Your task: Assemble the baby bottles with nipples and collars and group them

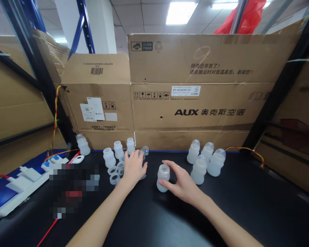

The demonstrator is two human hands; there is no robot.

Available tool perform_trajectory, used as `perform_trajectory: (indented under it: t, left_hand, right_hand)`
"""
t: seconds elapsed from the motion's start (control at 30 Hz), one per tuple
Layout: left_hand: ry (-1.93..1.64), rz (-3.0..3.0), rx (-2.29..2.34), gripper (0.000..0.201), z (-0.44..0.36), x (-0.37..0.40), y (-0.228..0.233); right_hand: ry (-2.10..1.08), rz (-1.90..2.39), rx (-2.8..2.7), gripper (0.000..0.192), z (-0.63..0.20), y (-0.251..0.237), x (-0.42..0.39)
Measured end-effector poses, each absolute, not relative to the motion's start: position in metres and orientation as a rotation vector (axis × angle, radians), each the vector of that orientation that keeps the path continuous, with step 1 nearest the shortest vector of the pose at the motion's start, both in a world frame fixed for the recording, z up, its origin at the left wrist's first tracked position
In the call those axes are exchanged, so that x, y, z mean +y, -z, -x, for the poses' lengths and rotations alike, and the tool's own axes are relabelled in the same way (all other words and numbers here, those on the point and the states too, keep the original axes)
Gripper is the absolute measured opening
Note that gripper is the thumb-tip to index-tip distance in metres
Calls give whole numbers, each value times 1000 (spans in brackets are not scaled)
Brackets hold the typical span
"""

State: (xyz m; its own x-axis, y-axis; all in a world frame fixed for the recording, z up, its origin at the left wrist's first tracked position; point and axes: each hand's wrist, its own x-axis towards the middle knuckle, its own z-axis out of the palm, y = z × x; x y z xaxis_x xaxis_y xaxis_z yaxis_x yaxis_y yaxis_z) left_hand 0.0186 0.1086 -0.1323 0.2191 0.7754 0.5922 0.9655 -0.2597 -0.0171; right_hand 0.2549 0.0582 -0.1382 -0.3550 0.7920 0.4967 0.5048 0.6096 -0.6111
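On the black table [247,206], right hand [182,185] grips a tilted bottle [163,175] by its side; left hand [134,168] rests flat, fingers spread, over loose rings [114,178], pinning them.

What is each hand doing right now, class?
Left hand: open, fingers spread flat over the loose rings.
Right hand: closed around a small translucent bottle.

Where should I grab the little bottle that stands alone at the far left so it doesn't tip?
Probably around its wide round body, coming from the front. The little bottle stands upright with a narrower capped top, and the cardboard box stands close behind it.
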Motion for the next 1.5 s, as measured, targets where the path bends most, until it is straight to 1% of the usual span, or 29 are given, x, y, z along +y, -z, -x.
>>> perform_trajectory:
  t: [0.03,0.1,0.17,0.3,0.4,0.5,0.57,0.63,0.83,0.9,1.07,1.23,1.33,1.4,1.5]
  left_hand:
    - [697,2100,-1617,44,-17,112,132]
    - [706,2101,-1615,53,-15,117,134]
    - [693,2106,-1633,55,-13,122,137]
    - [728,2125,-1643,47,-8,127,145]
    - [837,2173,-1605,35,-4,129,147]
    - [969,2188,-1592,23,-1,130,146]
    - [1110,2182,-1577,23,-2,131,145]
    - [1302,2184,-1549,28,-4,131,143]
    - [2113,2329,-1550,31,-17,121,135]
    - [2263,2445,-1584,36,-21,115,132]
    - [2380,2654,-1600,48,-27,103,129]
    - [2330,2842,-1555,46,-34,94,133]
    - [2378,2853,-1550,48,-37,92,137]
    - [2412,2877,-1548,50,-38,92,139]
    - [2423,2901,-1594,53,-39,91,139]
  right_hand:
    - [-481,1024,-2028,65,-254,139,58]
    - [-544,1023,-2015,66,-252,141,58]
    - [-603,1013,-2002,62,-251,142,57]
    - [-649,1016,-2016,57,-250,141,57]
    - [-628,1040,-2036,51,-251,140,58]
    - [-569,1057,-2020,51,-251,140,59]
    - [-516,1052,-2002,50,-252,140,61]
    - [-473,1062,-1998,48,-253,140,62]
    - [-403,1176,-1990,49,-256,145,67]
    - [-388,1174,-2000,49,-256,145,67]
    - [-356,1094,-2023,51,-256,143,66]
    - [-339,1077,-1949,64,-259,148,69]
    - [-325,1077,-1913,67,-261,150,71]
    - [-273,1049,-1928,66,-261,149,69]
    - [-41,1024,-1966,55,-259,146,65]
